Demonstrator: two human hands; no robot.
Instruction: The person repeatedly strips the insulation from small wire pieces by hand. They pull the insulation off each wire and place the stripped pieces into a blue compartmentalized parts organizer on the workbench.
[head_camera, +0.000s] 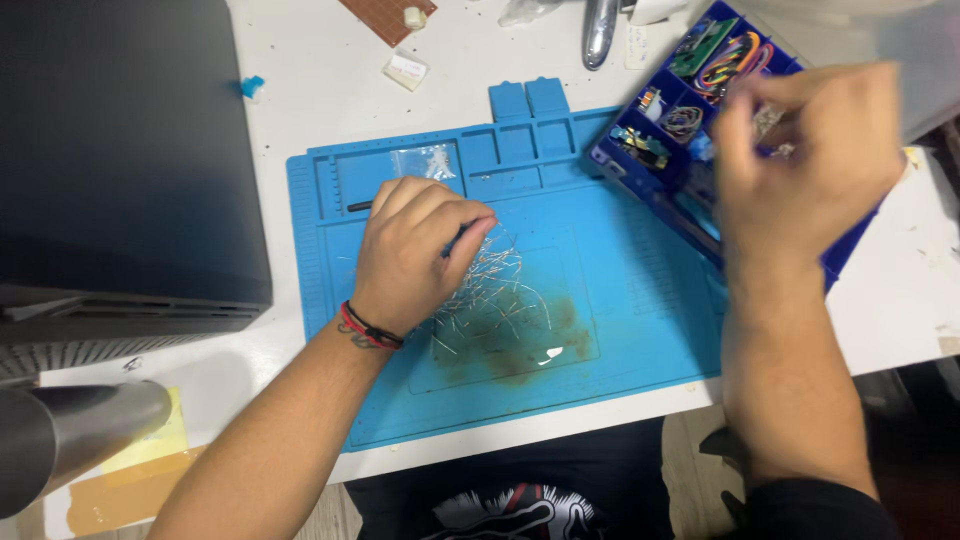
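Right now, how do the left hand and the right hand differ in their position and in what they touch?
The left hand rests on the blue work mat, fingers curled over a pile of thin wire offcuts; the right hand is raised over the dark blue compartment box. The left hand looks sharp, while the right hand is blurred. The left wrist wears a red and black band; the right wrist is bare. Both hands are bare and face palm down.

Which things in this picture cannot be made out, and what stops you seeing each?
- Left hand: head view, its closed fingers hide most of the thin dark tool it holds.
- Right hand: motion blur; what it pinches is unclear.
- Blue parts box: partly covered by the right hand.
- Wire clippings: too fine to count.
- Metal cylinder: cut by left edge.
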